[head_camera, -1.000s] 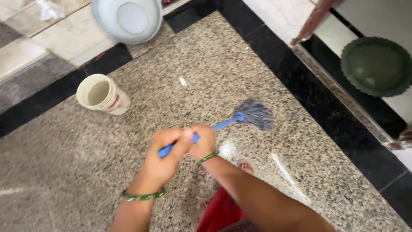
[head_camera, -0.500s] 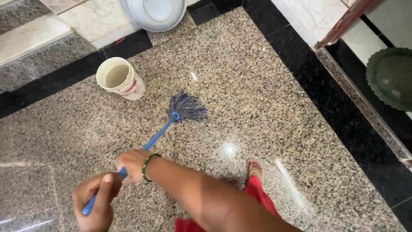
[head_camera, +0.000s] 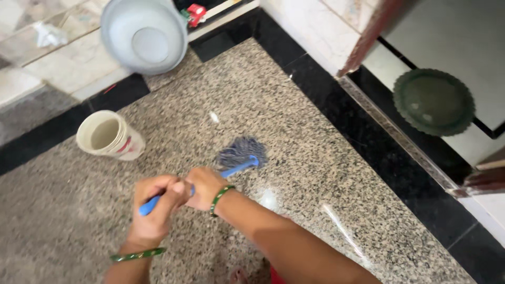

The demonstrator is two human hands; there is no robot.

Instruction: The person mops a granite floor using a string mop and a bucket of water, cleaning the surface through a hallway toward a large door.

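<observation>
Head view: left hand (head_camera: 152, 208) and right hand (head_camera: 204, 186) both closed around the blue plastic handle of a small mop with grey string head (head_camera: 239, 152), head pressed on the speckled granite floor (head_camera: 326, 173). White plastic cup (head_camera: 108, 135) at 10 o'clock of the mop, pale grey round basin (head_camera: 143, 32) at 11, dark green scalloped lid (head_camera: 434, 101) at 2.

Both hands hide the mop handle's (head_camera: 239, 168) middle
</observation>
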